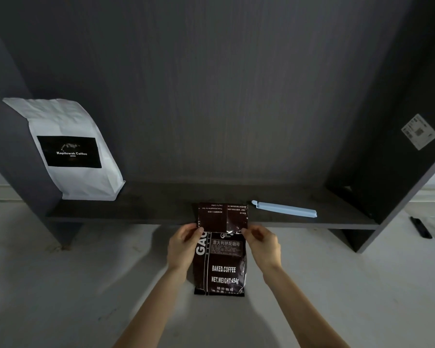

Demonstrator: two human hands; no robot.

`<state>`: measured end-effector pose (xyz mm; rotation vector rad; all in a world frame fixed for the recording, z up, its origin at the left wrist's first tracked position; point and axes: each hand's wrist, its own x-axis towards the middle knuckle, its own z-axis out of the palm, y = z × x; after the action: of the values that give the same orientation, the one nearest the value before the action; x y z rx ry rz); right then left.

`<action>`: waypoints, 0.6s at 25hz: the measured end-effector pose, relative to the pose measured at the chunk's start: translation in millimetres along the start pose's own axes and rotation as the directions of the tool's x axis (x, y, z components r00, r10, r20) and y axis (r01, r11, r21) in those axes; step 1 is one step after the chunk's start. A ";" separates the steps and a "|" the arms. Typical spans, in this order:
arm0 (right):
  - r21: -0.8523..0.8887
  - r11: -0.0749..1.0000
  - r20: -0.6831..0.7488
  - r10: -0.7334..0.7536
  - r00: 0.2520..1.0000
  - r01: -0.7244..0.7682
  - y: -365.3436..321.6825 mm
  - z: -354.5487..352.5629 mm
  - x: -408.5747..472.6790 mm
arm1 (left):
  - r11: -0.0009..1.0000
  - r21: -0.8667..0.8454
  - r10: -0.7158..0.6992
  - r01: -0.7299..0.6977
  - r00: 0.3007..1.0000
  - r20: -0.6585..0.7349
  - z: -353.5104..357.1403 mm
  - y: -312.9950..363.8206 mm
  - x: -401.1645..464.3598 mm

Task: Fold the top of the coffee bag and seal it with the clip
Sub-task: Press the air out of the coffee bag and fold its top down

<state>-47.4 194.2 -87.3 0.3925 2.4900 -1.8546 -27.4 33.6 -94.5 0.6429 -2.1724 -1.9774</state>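
I see both hands pinching the dark coffee bag (pixel 220 262), left hand (pixel 183 244) and right hand (pixel 261 243) at its folded-over top. The blue clip (pixel 285 209) lies unused on the shelf (pixel 136 209), far right; sealing remains.

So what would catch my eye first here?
Two bare hands, left hand and right hand, pinch the sides of a dark brown coffee bag at centre, its top flap turned up. A pale blue sealing clip lies on the dark shelf to the right; a white Kopiluwak Coffee bag stands far left.
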 end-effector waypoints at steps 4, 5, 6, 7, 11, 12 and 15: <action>-0.032 0.999 0.011 -0.043 0.999 0.043 -2.8 -0.5 -2.3 | 0.995 0.098 0.023 -0.022 1.000 -0.014 -0.8 0.9 -1.4; -0.040 0.997 0.004 -0.066 0.998 0.066 -3.2 -1.0 -3.5 | 0.992 0.121 0.037 -0.034 0.999 -0.027 -1.1 2.3 -2.7; -0.052 0.994 -0.004 -0.097 0.995 0.097 -3.3 -1.1 -4.3 | 0.987 0.150 0.066 -0.059 0.997 -0.044 -1.7 3.8 -4.3; -0.068 0.989 -0.013 -0.135 0.991 0.134 -3.2 -1.3 -4.5 | 0.978 0.184 0.115 -0.101 0.991 -0.066 -1.8 5.5 -6.1; -0.114 0.968 -0.013 -0.228 0.974 0.225 -6.0 -3.6 -2.8 | 0.900 0.313 0.357 -0.302 0.924 -0.135 0.6 15.5 -13.5; -0.111 0.964 -0.007 -0.243 0.970 0.241 -7.9 -5.7 -2.5 | 0.869 0.347 0.417 -0.352 0.899 -0.135 2.3 19.3 -13.7; -0.104 0.953 -0.008 -0.288 0.958 0.285 -14.1 -15.4 -1.1 | 0.775 0.434 0.549 -0.459 0.829 -0.104 9.0 33.1 -13.0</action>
<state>-47.1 204.8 -69.3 0.0505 2.7701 -1.8063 -26.4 48.6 -61.0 0.2491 -2.2939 -1.1474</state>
